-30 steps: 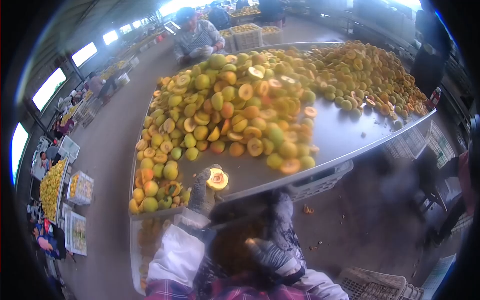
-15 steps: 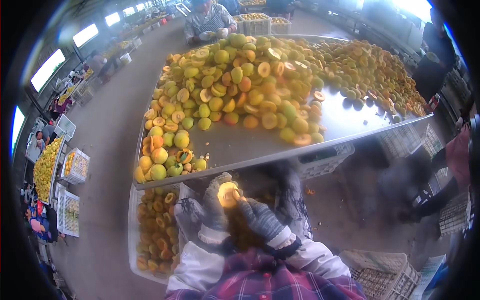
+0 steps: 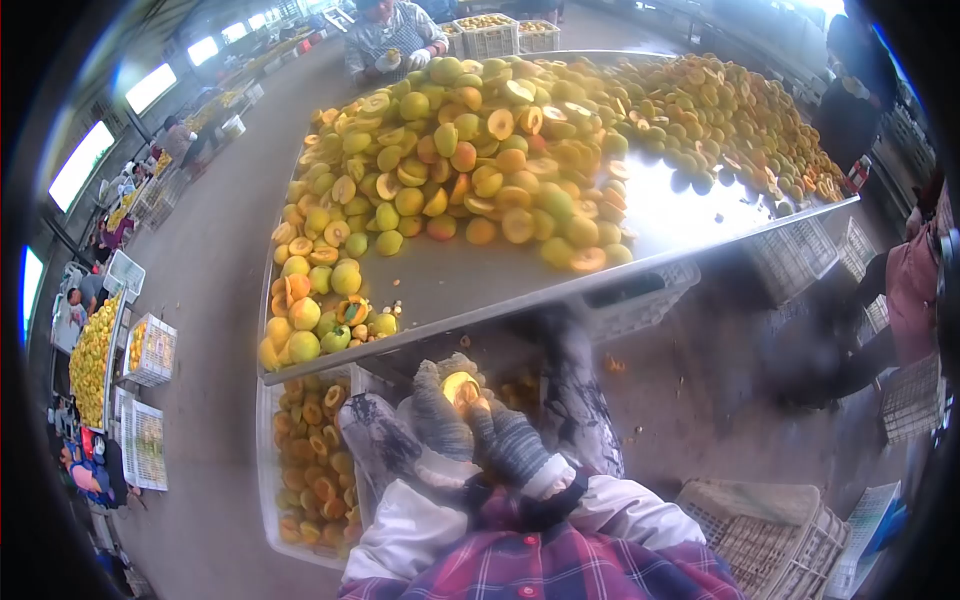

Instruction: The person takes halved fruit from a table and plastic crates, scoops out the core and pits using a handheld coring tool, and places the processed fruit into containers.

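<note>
Below the table's front edge, my left hand (image 3: pixel 443 412), in a grey knitted glove, is closed around a yellow peach half (image 3: pixel 460 388) with its orange cut side facing up. My right hand (image 3: pixel 510 442), gloved the same way, meets it from the right. Its thumb and fingertips press on the fruit's lower right edge, near the darker centre. Whether a small tool is in those fingers I cannot make out. Whole and halved peaches (image 3: pixel 400 200) are heaped on the metal table (image 3: pixel 460 275) just ahead.
Left of my legs stands a white crate (image 3: pixel 270 470) of peach halves. An upturned-looking plastic crate (image 3: pixel 760 530) lies at lower right. A co-worker (image 3: pixel 390 45) handles fruit across the table; another person (image 3: pixel 915 290) is at right. Small pits or scraps (image 3: pixel 385 310) lie near the table's front left corner.
Both hands have drawn closer together around the peach half, the left fingers covering more of it. The view has shifted slightly. The co-worker's hands across the table have moved apart.
</note>
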Action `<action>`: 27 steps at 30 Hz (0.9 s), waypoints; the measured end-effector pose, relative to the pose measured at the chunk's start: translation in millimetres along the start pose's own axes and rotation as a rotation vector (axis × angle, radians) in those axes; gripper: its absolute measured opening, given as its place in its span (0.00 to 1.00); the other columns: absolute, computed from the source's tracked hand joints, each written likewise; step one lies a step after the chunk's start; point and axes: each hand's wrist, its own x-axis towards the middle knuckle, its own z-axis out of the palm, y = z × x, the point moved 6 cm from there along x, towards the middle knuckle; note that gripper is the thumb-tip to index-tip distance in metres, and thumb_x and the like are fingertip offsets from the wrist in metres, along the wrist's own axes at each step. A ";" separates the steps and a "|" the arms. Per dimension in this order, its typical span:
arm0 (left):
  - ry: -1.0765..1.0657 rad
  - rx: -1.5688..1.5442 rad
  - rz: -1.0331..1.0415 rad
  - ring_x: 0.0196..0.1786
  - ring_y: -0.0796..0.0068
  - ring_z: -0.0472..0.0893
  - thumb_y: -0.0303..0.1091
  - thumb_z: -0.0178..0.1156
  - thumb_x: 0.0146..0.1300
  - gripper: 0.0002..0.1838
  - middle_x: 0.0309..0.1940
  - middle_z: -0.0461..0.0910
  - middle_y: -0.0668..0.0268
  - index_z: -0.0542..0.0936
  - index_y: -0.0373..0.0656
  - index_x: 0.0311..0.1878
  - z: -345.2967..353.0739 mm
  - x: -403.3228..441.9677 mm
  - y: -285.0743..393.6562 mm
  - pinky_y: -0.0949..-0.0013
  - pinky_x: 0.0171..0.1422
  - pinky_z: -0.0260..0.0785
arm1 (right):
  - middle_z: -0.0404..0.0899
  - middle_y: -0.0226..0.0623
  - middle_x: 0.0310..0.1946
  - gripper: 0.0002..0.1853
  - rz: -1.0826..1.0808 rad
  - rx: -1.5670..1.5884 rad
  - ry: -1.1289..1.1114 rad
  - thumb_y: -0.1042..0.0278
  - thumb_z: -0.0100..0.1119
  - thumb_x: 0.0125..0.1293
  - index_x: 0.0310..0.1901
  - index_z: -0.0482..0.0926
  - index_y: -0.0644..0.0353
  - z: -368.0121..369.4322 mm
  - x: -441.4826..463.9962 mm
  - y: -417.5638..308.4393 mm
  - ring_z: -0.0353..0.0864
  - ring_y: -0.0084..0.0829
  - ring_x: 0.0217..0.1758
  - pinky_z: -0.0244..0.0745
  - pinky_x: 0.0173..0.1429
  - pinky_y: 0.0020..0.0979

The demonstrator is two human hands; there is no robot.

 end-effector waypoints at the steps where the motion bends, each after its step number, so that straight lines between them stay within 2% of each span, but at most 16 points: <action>1: -0.015 -0.009 -0.248 0.30 0.69 0.80 0.43 0.55 0.65 0.16 0.30 0.81 0.61 0.81 0.39 0.38 8.2 -3.6 -3.4 0.68 0.38 0.75 | 0.68 0.60 0.57 0.30 0.000 -0.016 -0.002 0.71 0.46 0.66 0.70 0.55 0.60 0.6 -1.3 3.2 0.75 0.60 0.49 0.73 0.54 0.47; 2: -0.028 -0.016 -0.497 0.30 0.68 0.80 0.45 0.52 0.67 0.17 0.30 0.80 0.61 0.80 0.39 0.38 11.8 -8.3 -9.9 0.67 0.39 0.75 | 0.68 0.60 0.57 0.30 0.005 -0.010 0.003 0.71 0.46 0.66 0.70 0.55 0.60 1.0 -3.1 6.6 0.75 0.60 0.49 0.73 0.54 0.47; 3: -0.031 -0.006 -0.497 0.30 0.68 0.80 0.45 0.52 0.67 0.17 0.30 0.80 0.61 0.80 0.39 0.38 -6.6 16.1 -30.1 0.67 0.39 0.75 | 0.67 0.60 0.59 0.31 -0.012 0.005 0.003 0.70 0.47 0.66 0.70 0.54 0.60 1.9 -4.8 9.2 0.75 0.60 0.51 0.73 0.55 0.47; 5: -0.617 0.058 -0.579 0.31 0.68 0.79 0.48 0.47 0.69 0.21 0.30 0.80 0.61 0.80 0.39 0.40 -26.2 65.1 -96.3 0.67 0.40 0.75 | 0.65 0.60 0.61 0.31 -0.018 0.028 0.007 0.70 0.47 0.66 0.71 0.54 0.60 6.6 -8.4 19.9 0.75 0.61 0.52 0.73 0.56 0.46; 6: -0.619 0.067 -0.586 0.31 0.68 0.79 0.48 0.47 0.69 0.21 0.30 0.80 0.61 0.80 0.39 0.40 -15.9 47.2 -89.5 0.67 0.40 0.75 | 0.65 0.60 0.62 0.30 -0.006 0.059 -0.019 0.67 0.45 0.68 0.71 0.54 0.60 12.4 -9.5 29.0 0.74 0.61 0.54 0.72 0.58 0.45; 8: -0.213 0.117 -0.278 0.34 0.67 0.80 0.49 0.45 0.70 0.23 0.30 0.80 0.61 0.80 0.38 0.40 1.4 8.4 -43.0 0.67 0.43 0.75 | 0.64 0.61 0.63 0.29 0.007 0.094 -0.041 0.64 0.44 0.70 0.71 0.54 0.60 10.2 -9.1 31.8 0.73 0.61 0.55 0.71 0.60 0.44; 10: -0.202 0.122 -0.253 0.35 0.67 0.80 0.50 0.44 0.70 0.24 0.30 0.80 0.60 0.80 0.38 0.40 13.8 -3.7 -28.2 0.66 0.44 0.74 | 0.70 0.61 0.60 0.27 0.250 0.542 -0.128 0.53 0.37 0.75 0.68 0.60 0.61 -1.9 -7.4 28.9 0.72 0.59 0.59 0.67 0.63 0.43; 11: -0.188 0.116 -0.230 0.36 0.67 0.80 0.51 0.43 0.70 0.25 0.30 0.80 0.60 0.80 0.38 0.40 16.3 -6.7 -26.1 0.65 0.44 0.74 | 0.70 0.61 0.60 0.27 0.254 0.547 -0.126 0.53 0.37 0.75 0.68 0.60 0.61 -11.3 -8.1 21.7 0.72 0.59 0.59 0.67 0.63 0.43; 12: -0.186 0.120 -0.232 0.36 0.67 0.80 0.51 0.43 0.70 0.25 0.30 0.80 0.60 0.80 0.38 0.40 17.9 -9.7 -29.6 0.65 0.44 0.74 | 0.74 0.60 0.55 0.28 0.256 0.591 -0.094 0.49 0.34 0.76 0.66 0.64 0.62 -22.3 -9.2 15.1 0.74 0.57 0.58 0.66 0.63 0.43; 13: -0.211 0.128 -0.154 0.36 0.67 0.79 0.51 0.43 0.70 0.25 0.30 0.80 0.59 0.80 0.38 0.40 20.9 -12.3 -28.6 0.65 0.44 0.74 | 0.78 0.59 0.50 0.30 0.257 0.635 -0.063 0.45 0.31 0.77 0.63 0.69 0.62 -28.6 -9.7 13.0 0.75 0.55 0.57 0.65 0.64 0.44; 17: -0.323 0.168 0.162 0.35 0.66 0.79 0.53 0.42 0.70 0.27 0.31 0.80 0.59 0.80 0.37 0.40 31.0 -22.8 -19.6 0.65 0.43 0.74 | 0.81 0.55 0.47 0.32 0.173 0.543 -0.026 0.42 0.28 0.76 0.59 0.73 0.62 -42.9 -10.8 15.0 0.77 0.52 0.55 0.66 0.62 0.42; 18: -0.324 0.172 0.160 0.35 0.66 0.79 0.53 0.42 0.70 0.27 0.31 0.80 0.59 0.80 0.37 0.40 32.9 -23.3 -14.3 0.65 0.43 0.74 | 0.80 0.54 0.48 0.32 0.325 0.648 -0.150 0.42 0.28 0.77 0.59 0.73 0.62 -48.4 -12.9 14.9 0.77 0.49 0.55 0.67 0.62 0.41; 19: -0.359 0.156 0.005 0.35 0.65 0.79 0.53 0.43 0.70 0.26 0.32 0.80 0.59 0.79 0.38 0.41 36.8 -23.3 -12.1 0.64 0.44 0.74 | 0.80 0.53 0.50 0.32 0.477 0.751 -0.278 0.42 0.28 0.77 0.59 0.73 0.62 -49.5 -15.6 16.9 0.78 0.47 0.55 0.67 0.62 0.40; 20: -0.392 0.138 -0.150 0.35 0.65 0.79 0.53 0.44 0.70 0.26 0.33 0.80 0.59 0.79 0.38 0.41 38.2 -23.8 -13.7 0.64 0.45 0.74 | 0.80 0.48 0.51 0.31 0.473 0.698 -0.316 0.43 0.30 0.77 0.60 0.73 0.61 -52.7 -13.3 19.1 0.76 0.41 0.59 0.67 0.62 0.37; 23: -0.497 0.110 -0.189 0.34 0.66 0.80 0.51 0.48 0.69 0.23 0.34 0.80 0.59 0.79 0.38 0.41 24.7 4.1 -48.6 0.64 0.44 0.75 | 0.78 0.44 0.54 0.27 0.488 0.906 -0.268 0.46 0.33 0.78 0.63 0.71 0.58 -45.5 -17.5 28.9 0.73 0.39 0.63 0.65 0.64 0.35; 27: -0.421 -0.069 -0.346 0.33 0.68 0.80 0.47 0.53 0.68 0.20 0.34 0.80 0.60 0.78 0.37 0.43 28.4 -9.4 -47.1 0.66 0.41 0.76 | 0.74 0.45 0.58 0.26 0.531 1.145 -0.223 0.52 0.39 0.78 0.68 0.64 0.61 -12.8 -20.3 43.8 0.69 0.41 0.66 0.64 0.66 0.35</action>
